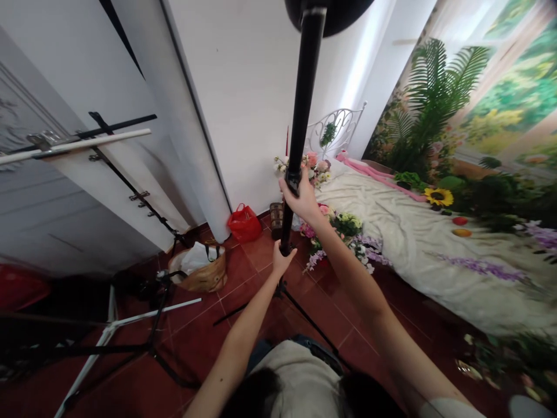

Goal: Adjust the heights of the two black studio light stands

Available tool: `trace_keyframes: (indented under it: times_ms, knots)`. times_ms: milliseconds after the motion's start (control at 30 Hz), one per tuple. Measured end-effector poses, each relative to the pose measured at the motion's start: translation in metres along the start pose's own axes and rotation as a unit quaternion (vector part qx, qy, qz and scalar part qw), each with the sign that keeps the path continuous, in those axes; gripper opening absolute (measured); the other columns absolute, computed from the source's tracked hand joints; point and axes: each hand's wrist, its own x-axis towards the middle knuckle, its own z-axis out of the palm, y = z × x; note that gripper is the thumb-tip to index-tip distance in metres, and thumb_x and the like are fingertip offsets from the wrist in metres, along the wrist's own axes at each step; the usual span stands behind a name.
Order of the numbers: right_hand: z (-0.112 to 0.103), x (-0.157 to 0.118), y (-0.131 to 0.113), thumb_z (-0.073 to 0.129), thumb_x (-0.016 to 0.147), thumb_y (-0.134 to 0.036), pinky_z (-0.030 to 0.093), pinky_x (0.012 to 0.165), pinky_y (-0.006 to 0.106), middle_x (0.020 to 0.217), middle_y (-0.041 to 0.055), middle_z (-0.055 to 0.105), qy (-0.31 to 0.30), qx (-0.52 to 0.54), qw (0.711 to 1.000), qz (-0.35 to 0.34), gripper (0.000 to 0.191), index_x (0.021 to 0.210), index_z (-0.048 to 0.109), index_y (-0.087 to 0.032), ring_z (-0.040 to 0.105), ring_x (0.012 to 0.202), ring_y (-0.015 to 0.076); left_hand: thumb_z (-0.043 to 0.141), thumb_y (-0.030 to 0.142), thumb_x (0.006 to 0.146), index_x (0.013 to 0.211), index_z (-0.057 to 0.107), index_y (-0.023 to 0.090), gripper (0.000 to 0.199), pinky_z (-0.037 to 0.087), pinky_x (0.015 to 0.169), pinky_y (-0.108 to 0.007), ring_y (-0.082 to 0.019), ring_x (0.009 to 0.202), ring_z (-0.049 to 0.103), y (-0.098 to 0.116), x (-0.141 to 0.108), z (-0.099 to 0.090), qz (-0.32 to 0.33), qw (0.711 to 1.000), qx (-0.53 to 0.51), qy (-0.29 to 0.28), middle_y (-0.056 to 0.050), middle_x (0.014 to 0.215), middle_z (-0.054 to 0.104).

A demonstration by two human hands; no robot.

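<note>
A tall black stand pole (304, 93) rises in front of me, with a dark rounded fixture (343, 13) at its top and dark legs spread on the floor. My right hand (302, 194) is wrapped round the pole at a collar about midway up. Lower down, my left hand (282, 258) grips the same pole at another joint. Both hands are closed on it, with some fingers hidden behind the pole.
Right of the pole is a bed (374, 203) with a cream cover and flowers. On the red tiled floor are a red bag (244, 223), a woven basket (211, 273) and flower bunches. White and black stand legs (108, 331) spread at the left.
</note>
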Motion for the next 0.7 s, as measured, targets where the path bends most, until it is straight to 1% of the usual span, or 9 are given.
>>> trace_keyframes:
  times_ms: [67, 100, 200, 300, 433, 533, 633, 700]
  knots:
    - [-0.003, 0.006, -0.005, 0.043, 0.087, -0.054, 0.049, 0.082, 0.041, 0.093, 0.008, 0.057, -0.002, -0.001, 1.0, -0.004, 0.05, 0.118, 0.03, -0.018, 0.061, 0.086, 0.0213, 0.067, 0.038, 0.07, 0.104, 0.049, 0.021, 0.041, 0.046, 0.083, -0.033, -0.019, 0.09, 0.059, -0.004, -0.004, -0.006, -0.009, 0.999, 0.014, -0.037, -0.005, 0.094, 0.06]
    - [-0.003, 0.006, -0.005, 0.043, 0.086, -0.054, 0.048, 0.082, 0.041, 0.093, 0.0079, 0.057, -0.001, 0.0, 1.0, -0.003, 0.05, 0.118, 0.03, -0.018, 0.061, 0.086, 0.0212, 0.065, 0.038, 0.072, 0.101, 0.05, 0.021, 0.037, 0.046, 0.082, -0.033, -0.019, 0.089, 0.059, -0.006, -0.005, -0.007, -0.017, 0.999, 0.028, -0.044, -0.005, 0.092, 0.061]
    - [0.004, -0.008, 0.007, 0.045, 0.085, -0.054, 0.048, 0.083, 0.039, 0.093, 0.0081, 0.057, 0.002, 0.011, 1.0, 0.006, 0.05, 0.117, 0.031, -0.018, 0.061, 0.086, 0.0208, 0.063, 0.038, 0.075, 0.094, 0.051, 0.021, 0.029, 0.047, 0.079, -0.033, -0.019, 0.084, 0.06, -0.012, -0.006, -0.01, -0.035, 0.996, 0.059, -0.053, -0.004, 0.086, 0.062]
    - [0.018, -0.035, 0.031, 0.046, 0.085, -0.053, 0.049, 0.081, 0.038, 0.091, 0.0075, 0.058, -0.003, 0.017, 0.999, 0.035, 0.047, 0.115, 0.033, -0.019, 0.061, 0.084, 0.0209, 0.063, 0.037, 0.074, 0.093, 0.05, 0.021, 0.028, 0.047, 0.077, -0.032, -0.018, 0.081, 0.061, -0.015, -0.004, -0.011, -0.032, 0.996, 0.064, -0.061, -0.004, 0.086, 0.062]
    - [0.039, -0.078, 0.065, 0.048, 0.084, -0.05, 0.05, 0.072, 0.035, 0.079, 0.0044, 0.058, -0.01, 0.008, 0.996, 0.092, 0.044, 0.111, 0.034, -0.018, 0.061, 0.071, 0.0199, 0.065, 0.034, 0.073, 0.092, 0.049, 0.021, 0.028, 0.048, 0.079, -0.033, -0.018, 0.082, 0.062, -0.015, -0.004, -0.013, -0.037, 0.996, 0.05, -0.064, -0.004, 0.086, 0.062]
    - [0.053, -0.109, 0.09, 0.049, 0.083, -0.048, 0.049, 0.066, 0.033, 0.073, 0.0029, 0.057, -0.023, -0.002, 0.992, 0.125, 0.041, 0.108, 0.035, -0.017, 0.058, 0.064, 0.0185, 0.066, 0.028, 0.072, 0.095, 0.048, 0.02, 0.03, 0.048, 0.081, -0.034, -0.018, 0.085, 0.062, -0.017, -0.005, -0.014, -0.044, 0.996, 0.047, -0.064, -0.005, 0.089, 0.063]
    - [0.065, -0.136, 0.114, 0.052, 0.081, -0.046, 0.049, 0.062, 0.031, 0.073, 0.0029, 0.057, -0.047, 0.004, 0.988, 0.15, 0.042, 0.107, 0.035, -0.018, 0.057, 0.062, 0.0176, 0.064, 0.019, 0.071, 0.101, 0.047, 0.019, 0.034, 0.048, 0.084, -0.035, -0.019, 0.09, 0.062, -0.019, -0.005, -0.013, -0.022, 0.996, 0.036, -0.074, -0.009, 0.096, 0.063]
    - [0.07, -0.148, 0.127, 0.052, 0.08, -0.045, 0.049, 0.061, 0.03, 0.076, 0.0038, 0.058, -0.055, 0.016, 0.985, 0.166, 0.042, 0.107, 0.035, -0.018, 0.057, 0.064, 0.0174, 0.062, 0.016, 0.071, 0.104, 0.047, 0.018, 0.036, 0.048, 0.086, -0.035, -0.019, 0.094, 0.062, -0.019, -0.005, -0.013, -0.007, 0.996, 0.019, -0.085, -0.01, 0.099, 0.063]
